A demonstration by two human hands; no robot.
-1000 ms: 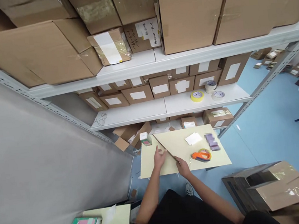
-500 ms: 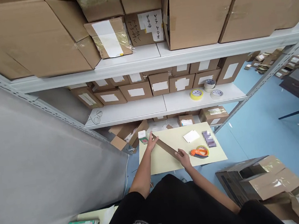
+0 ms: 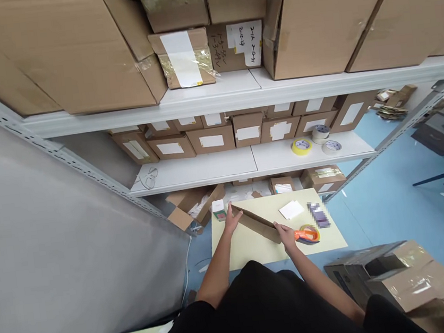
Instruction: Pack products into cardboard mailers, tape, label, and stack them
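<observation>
Both my hands grip a narrow brown cardboard box [image 3: 258,227], held at a slant above the pale yellow table [image 3: 238,258]. My left hand [image 3: 233,219] is closed on its far left end, and my right hand [image 3: 286,235] is closed on its near right end. Between them a dark gap shows along the box's upper edge. Close to my left hand stands a small white and green box [image 3: 219,210]. Just right of my right hand lies an orange tape dispenser [image 3: 306,234]. Farther back are white cards [image 3: 291,210] and a blurred purple item [image 3: 319,215].
A metal shelf [image 3: 206,167] with labelled cartons and tape rolls [image 3: 302,146] rises behind the table. An open carton [image 3: 194,204] stands at the table's left. More cardboard boxes [image 3: 415,278] are on the floor at right. A grey wall [image 3: 74,247] borders the left side.
The cardboard piece has opened out from a thin strip into a wider form with a gap along its top. Both hands keep hold of it. The view has shifted slightly.
</observation>
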